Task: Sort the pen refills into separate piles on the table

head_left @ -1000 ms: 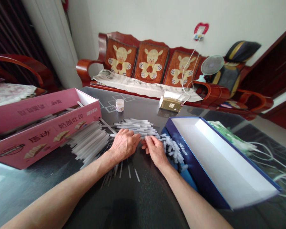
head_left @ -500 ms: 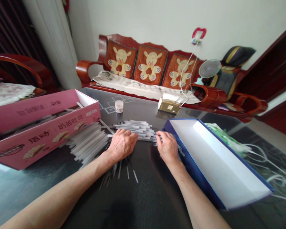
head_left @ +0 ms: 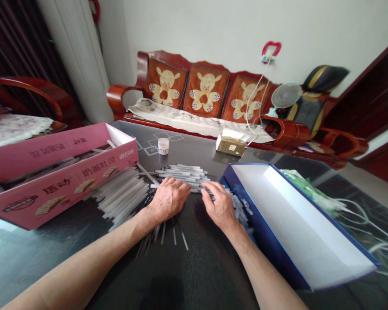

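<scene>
A pile of thin whitish plastic tubes point(head_left: 184, 173) lies on the dark table ahead of my hands. My left hand point(head_left: 170, 196) is closed over its near left side, fingers curled round tubes and hiding the tips. At the right end of the pile is my right hand point(head_left: 219, 202), its thumb and fingers a little apart near the tube ends. A second, fanned-out bundle of tubes point(head_left: 123, 193) rests left of my left hand. Several thin loose tubes point(head_left: 184, 240) stick out below my left wrist. More tubes point(head_left: 239, 206) lie between my right hand and the blue box.
To the left stands a long pink box point(head_left: 84, 172) with tubes inside. A blue box point(head_left: 278, 258) with a white interior is on the right. Farther back are a small cup point(head_left: 163, 146) and a tissue pack point(head_left: 231, 145). Green packaging point(head_left: 310, 189) and white cables lie beyond the blue box.
My right hand has shifted left along the pile and its thumb and fingers have parted, baring tubes beside the blue box. My left hand stays nearly in place. The view has tilted slightly.
</scene>
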`<state>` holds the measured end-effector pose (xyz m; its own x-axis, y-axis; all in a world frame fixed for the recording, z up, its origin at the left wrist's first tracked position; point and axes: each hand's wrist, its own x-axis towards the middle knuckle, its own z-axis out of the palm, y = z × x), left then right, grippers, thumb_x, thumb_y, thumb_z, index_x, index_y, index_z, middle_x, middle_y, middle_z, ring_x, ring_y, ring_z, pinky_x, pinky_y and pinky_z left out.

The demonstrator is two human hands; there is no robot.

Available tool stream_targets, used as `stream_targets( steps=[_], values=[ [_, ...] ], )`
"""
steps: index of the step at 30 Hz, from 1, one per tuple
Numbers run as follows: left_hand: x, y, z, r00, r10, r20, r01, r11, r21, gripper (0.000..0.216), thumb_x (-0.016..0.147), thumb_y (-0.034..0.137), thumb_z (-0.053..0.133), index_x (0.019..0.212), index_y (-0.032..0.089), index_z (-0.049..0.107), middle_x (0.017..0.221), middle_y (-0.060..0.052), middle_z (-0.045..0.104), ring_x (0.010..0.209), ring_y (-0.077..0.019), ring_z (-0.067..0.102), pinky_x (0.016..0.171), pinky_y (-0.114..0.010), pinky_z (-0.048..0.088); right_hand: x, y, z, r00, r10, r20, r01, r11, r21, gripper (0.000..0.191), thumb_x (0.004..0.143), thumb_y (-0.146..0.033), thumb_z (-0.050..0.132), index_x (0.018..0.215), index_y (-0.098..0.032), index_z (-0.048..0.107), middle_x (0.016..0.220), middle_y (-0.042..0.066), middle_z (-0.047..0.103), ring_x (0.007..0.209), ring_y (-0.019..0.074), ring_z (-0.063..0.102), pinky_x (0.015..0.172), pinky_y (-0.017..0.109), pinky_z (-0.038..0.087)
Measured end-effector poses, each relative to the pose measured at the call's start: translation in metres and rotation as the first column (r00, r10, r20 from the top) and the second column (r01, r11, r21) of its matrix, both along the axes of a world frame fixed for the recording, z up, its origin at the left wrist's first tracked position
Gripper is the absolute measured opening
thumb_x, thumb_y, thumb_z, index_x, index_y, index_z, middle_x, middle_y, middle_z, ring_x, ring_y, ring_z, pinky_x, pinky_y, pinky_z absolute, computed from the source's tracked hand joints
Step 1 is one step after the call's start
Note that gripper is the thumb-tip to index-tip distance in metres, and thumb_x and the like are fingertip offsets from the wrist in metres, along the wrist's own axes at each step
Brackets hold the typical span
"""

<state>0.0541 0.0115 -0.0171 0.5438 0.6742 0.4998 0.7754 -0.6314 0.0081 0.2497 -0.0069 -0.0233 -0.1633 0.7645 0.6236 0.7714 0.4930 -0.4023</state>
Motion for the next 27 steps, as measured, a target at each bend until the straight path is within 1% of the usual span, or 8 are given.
stream_targets(
  steps=[3,7,10,13,16,20,23,27],
  values=[
    [0.001,-0.001,0.0,1.0,-0.018,0.009,0.018,1.0,-0.016,0.025,0.094,0.028,0.04,0.094,0.017,0.063,0.077,-0.004,0.062,0.075,-0.0203,0.054,0.073,-0.033,0.039,-0.012,-0.002,-0.004,0.983,0.111,-0.148,-0.121,0.991,-0.057,0.016,0.087,-0.021,0.053,0.096,-0.02,0.066,0.093,0.005,0.071,0.087,0.0171,0.065,0.081,0.028,0.05],
    [0.001,-0.004,0.003,0.998,-0.066,0.016,0.066,0.998,-0.025,0.026,0.094,0.025,0.039,0.097,0.016,0.063,0.079,-0.005,0.063,0.076,-0.0195,0.055,0.071,-0.031,0.04,-0.015,-0.003,-0.009,0.968,0.067,-0.243,-0.093,0.991,-0.099,0.01,0.084,-0.021,0.058,0.086,-0.02,0.068,0.081,0.002,0.072,0.07,0.0149,0.066,0.066,0.025,0.05],
    [-0.001,-0.005,0.006,0.998,-0.046,0.033,0.046,0.999,-0.001,0.029,0.094,0.038,0.042,0.098,0.021,0.065,0.073,-0.003,0.064,0.069,-0.0187,0.057,0.067,-0.03,0.04,-0.012,-0.004,-0.006,0.964,0.088,-0.25,-0.112,0.99,-0.087,0.01,0.084,-0.022,0.056,0.085,-0.02,0.066,0.08,0.002,0.071,0.069,0.0145,0.065,0.064,0.024,0.05],
    [-0.004,-0.002,0.007,0.994,0.072,0.08,-0.074,0.997,0.022,0.039,0.091,0.049,0.043,0.074,0.022,0.066,0.063,-0.002,0.063,0.063,-0.0178,0.058,0.061,-0.029,0.038,-0.005,-0.003,-0.003,0.973,0.059,-0.223,-0.07,0.997,-0.04,0.01,0.085,-0.021,0.054,0.083,-0.02,0.063,0.079,0.002,0.069,0.071,0.0152,0.064,0.066,0.025,0.05],
    [-0.006,0.002,0.006,0.985,0.132,0.108,-0.139,0.988,0.064,0.043,0.09,0.047,0.045,0.061,0.02,0.062,0.058,-0.003,0.06,0.061,-0.0171,0.058,0.06,-0.028,0.037,-0.001,-0.002,-0.003,0.984,-0.025,-0.179,0.03,0.999,0.027,0.011,0.084,-0.02,0.053,0.09,-0.019,0.062,0.085,0.006,0.069,0.08,0.0183,0.065,0.074,0.029,0.051],
    [-0.006,0.004,0.005,0.995,0.051,0.091,-0.06,0.993,0.098,0.039,0.09,0.044,0.047,0.064,0.019,0.063,0.059,-0.003,0.059,0.062,-0.016,0.056,0.063,-0.028,0.038,-0.009,-0.006,-0.002,0.999,0.05,0.008,-0.05,0.992,0.118,0.03,0.087,-0.022,0.053,0.116,-0.016,0.056,0.114,0.012,0.065,0.108,0.0239,0.058,0.095,0.039,0.045],
    [-0.008,0.005,0.005,0.998,-0.029,0.059,0.024,0.996,0.084,0.037,0.09,0.043,0.047,0.069,0.019,0.065,0.061,-0.003,0.059,0.064,-0.0157,0.054,0.065,-0.029,0.038,-0.016,-0.011,0.001,0.98,0.122,0.157,-0.13,0.991,0.036,0.022,0.092,-0.023,0.047,0.109,-0.02,0.061,0.1,0.008,0.069,0.095,0.0212,0.063,0.089,0.035,0.047],
    [-0.019,0.012,0.009,0.999,-0.051,0.008,0.05,0.997,0.062,0.036,0.093,0.042,0.042,0.083,0.019,0.068,0.069,-0.005,0.058,0.069,-0.0171,0.052,0.069,-0.031,0.038,-0.011,-0.011,0.006,0.973,0.02,0.23,0.005,0.994,-0.11,0.021,0.094,-0.021,0.042,0.098,-0.022,0.063,0.085,0.005,0.07,0.079,0.0182,0.066,0.073,0.028,0.047]
  ],
)
